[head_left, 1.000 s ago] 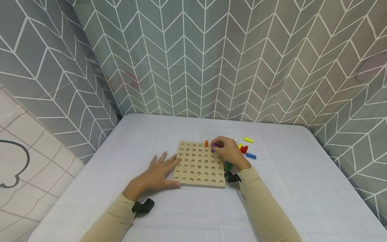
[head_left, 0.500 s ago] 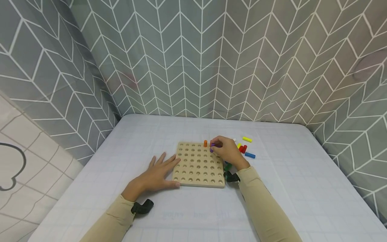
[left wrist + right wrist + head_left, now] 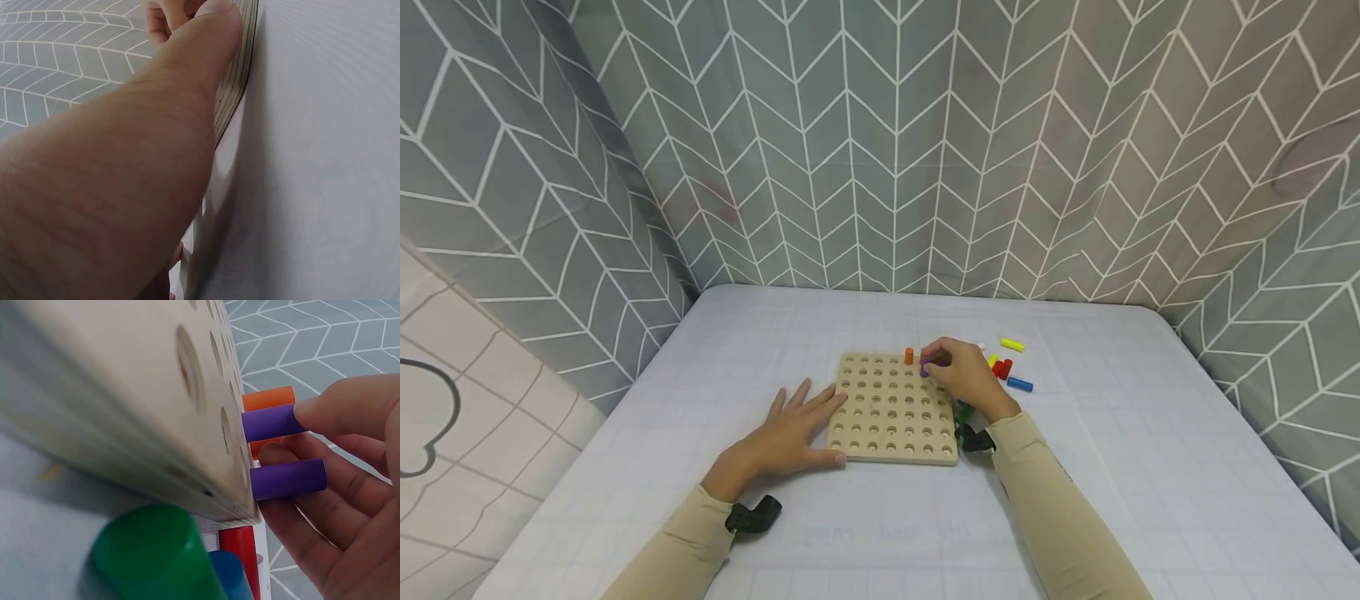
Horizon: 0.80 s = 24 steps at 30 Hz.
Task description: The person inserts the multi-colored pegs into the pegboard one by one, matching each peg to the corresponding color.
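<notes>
My right hand (image 3: 966,373) pinches a purple peg (image 3: 272,423) between thumb and fingers at the far right part of a wooden pegboard (image 3: 880,457). This peg stands upright with its lower end at the board. A second purple peg (image 3: 294,479) stands beside it, close to my other fingers. An orange peg (image 3: 909,356) is upright in the far row; more orange shows behind the purple pegs in the right wrist view. My left hand (image 3: 786,433) lies spread on the table, its fingers and thumb touching the board's left side and near-left corner.
Loose pegs lie right of the board: a yellow peg (image 3: 1012,344), a red peg (image 3: 1006,368), a blue peg (image 3: 1020,384) and a green peg (image 3: 965,412). A white cloth covers the table (image 3: 1120,467). A patterned curtain (image 3: 880,150) hangs behind.
The purple peg at my right fingertips looks slightly lower against the board. Both hands keep nearly the same place; the head view has shifted slightly.
</notes>
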Available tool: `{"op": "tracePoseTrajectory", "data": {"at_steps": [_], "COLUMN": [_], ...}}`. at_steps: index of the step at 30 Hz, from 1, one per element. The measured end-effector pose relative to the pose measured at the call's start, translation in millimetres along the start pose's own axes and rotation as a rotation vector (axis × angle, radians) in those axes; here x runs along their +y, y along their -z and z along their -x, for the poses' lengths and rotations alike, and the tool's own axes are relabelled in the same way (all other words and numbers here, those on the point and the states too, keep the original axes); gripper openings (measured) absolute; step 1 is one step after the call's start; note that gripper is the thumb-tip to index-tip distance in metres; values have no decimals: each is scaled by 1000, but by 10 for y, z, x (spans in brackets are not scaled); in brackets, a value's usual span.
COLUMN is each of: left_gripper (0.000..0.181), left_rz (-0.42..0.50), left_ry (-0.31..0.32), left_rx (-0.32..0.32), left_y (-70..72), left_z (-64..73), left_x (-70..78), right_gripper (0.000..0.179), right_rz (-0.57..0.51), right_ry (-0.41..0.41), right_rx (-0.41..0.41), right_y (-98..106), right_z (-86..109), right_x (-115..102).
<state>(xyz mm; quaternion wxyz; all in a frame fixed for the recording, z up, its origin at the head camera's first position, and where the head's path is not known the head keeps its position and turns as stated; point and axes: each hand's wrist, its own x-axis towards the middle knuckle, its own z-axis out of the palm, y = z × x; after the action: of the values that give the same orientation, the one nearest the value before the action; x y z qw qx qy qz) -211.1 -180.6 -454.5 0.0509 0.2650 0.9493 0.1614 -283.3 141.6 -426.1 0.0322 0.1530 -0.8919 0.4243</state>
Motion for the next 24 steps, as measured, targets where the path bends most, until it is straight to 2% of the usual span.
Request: {"op": "tracePoseTrajectory", "data": {"at_steps": [5, 9, 14, 18, 24], "left_gripper": [104, 105, 106, 106, 105], "left_rz": [6, 2, 1, 1, 5], "left_ry": [-4, -4, -6, -3, -14], "left_rx": [2, 2, 5, 4, 11], "left_y": [4, -1, -9, 5, 9], "left_z": [-5, -7, -11, -17, 8], "left_x": [3, -2, -8, 0, -6], "right_gripper": [16, 14, 14, 16, 17], "right_rz": [-11, -28, -98, -135, -87], "right_ry": [15, 45, 62, 45, 20], "right_rx": [24, 86, 140, 135, 111], "right_y": [33, 101, 244, 374, 496], "right_z": [9, 31, 70, 135, 290], "right_x": [19, 51, 72, 72, 140]}}
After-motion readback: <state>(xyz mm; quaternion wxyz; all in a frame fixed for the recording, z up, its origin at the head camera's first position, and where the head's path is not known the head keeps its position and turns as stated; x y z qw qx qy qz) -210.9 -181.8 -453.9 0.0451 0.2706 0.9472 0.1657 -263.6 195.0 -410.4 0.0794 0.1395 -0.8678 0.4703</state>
